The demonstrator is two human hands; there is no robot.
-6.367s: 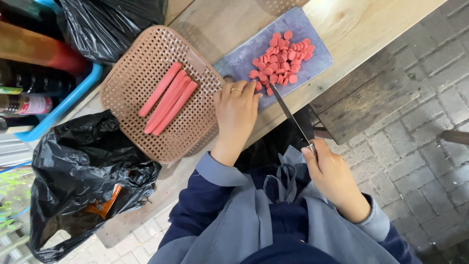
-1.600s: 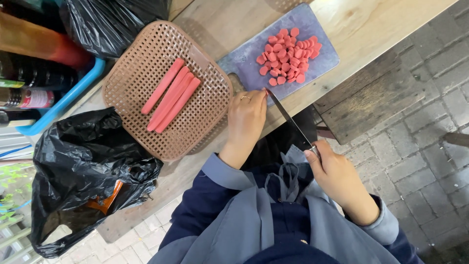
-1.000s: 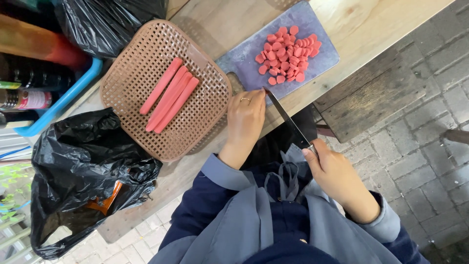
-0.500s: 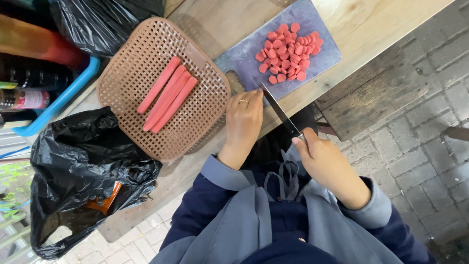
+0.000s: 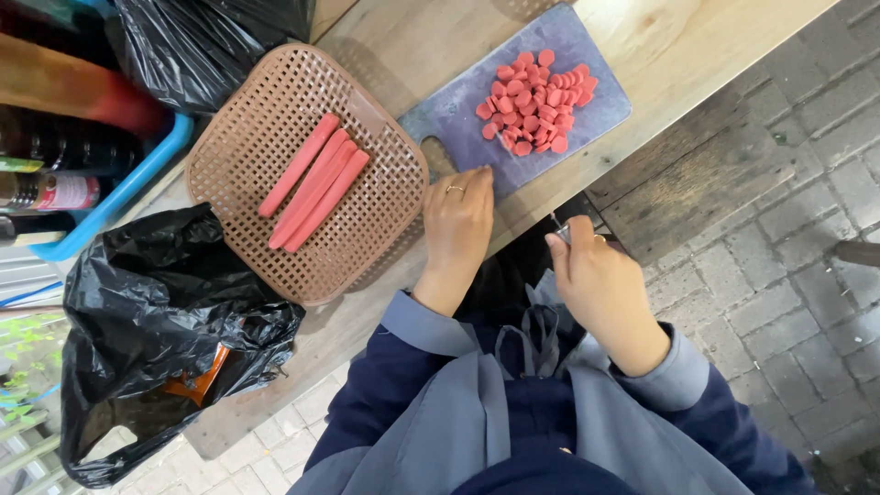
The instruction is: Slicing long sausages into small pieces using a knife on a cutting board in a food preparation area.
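Soft, even daylight over a sharp, clear view from above.

No glare or hard highlights; the pale wooden table (image 5: 697, 41) is brightest near its far right corner. Shadows are faint and diffuse: a soft one lies beside the left hand (image 5: 456, 215) on the grey cutting board (image 5: 458, 115), and a darker one gathers under the table's near edge by the right hand (image 5: 591, 275). The black plastic bags (image 5: 156, 312) lose their folds to deep tone. Straight lines bow slightly toward the frame's edges; the left margin is dim and a little soft.
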